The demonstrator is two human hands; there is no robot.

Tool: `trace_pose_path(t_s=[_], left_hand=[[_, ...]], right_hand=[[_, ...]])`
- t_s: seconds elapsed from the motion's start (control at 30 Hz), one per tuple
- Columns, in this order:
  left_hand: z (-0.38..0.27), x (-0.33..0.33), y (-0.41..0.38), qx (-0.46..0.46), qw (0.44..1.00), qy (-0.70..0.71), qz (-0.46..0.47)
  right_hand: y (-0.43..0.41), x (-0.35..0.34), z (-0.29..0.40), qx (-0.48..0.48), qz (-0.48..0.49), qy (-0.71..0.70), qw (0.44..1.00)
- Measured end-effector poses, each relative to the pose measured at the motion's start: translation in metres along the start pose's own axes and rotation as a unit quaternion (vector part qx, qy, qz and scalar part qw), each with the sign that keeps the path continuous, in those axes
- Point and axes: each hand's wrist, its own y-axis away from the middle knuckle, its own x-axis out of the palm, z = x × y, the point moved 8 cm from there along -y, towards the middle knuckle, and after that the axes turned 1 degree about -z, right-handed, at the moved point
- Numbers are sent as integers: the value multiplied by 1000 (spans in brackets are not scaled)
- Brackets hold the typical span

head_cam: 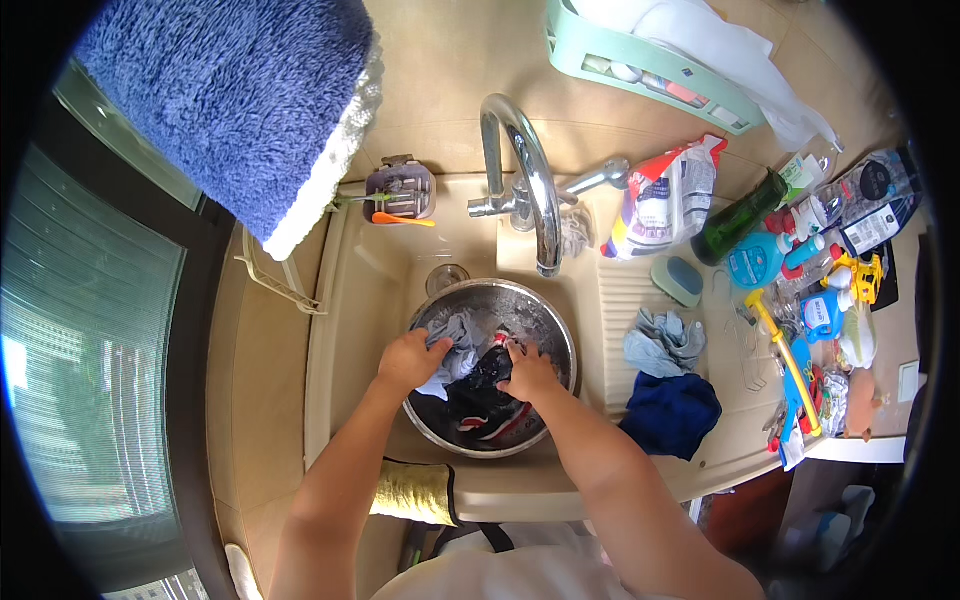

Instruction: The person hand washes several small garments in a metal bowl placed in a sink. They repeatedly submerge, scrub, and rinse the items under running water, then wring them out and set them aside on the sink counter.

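A round stainless steel basin [564,330] stands in the beige laundry sink [360,315], with wet clothes and some suds in it. At its left side my left hand [409,360] grips a bunched light grey-blue cloth [459,349]. My right hand [531,373] rests with spread fingers on a black garment [480,397] that has red and white patches. Whether the fingertips pinch that fabric, I cannot tell. Water covers part of the black garment at the bottom.
A chrome faucet [551,225] arches over the basin's far rim. On the ribbed drainboard to the right lie a scrub brush [677,281], a light blue cloth [664,343] and a navy cloth [670,415]. Beyond them are a detergent bag [664,199] and several bottles. A blue towel [240,97] hangs upper left.
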Motion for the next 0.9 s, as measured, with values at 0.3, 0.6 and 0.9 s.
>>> trace_pose_path(t_s=[0.3, 0.6, 0.9], left_hand=[[21, 75, 36, 84, 975, -205, 9], [37, 125, 29, 162, 980, 96, 64], [7, 36, 36, 44, 850, 525, -27]], right_hand=[[29, 56, 67, -177, -12, -17, 984], [33, -96, 80, -130, 60, -429, 892], [41, -121, 49, -94, 59, -146, 983]])
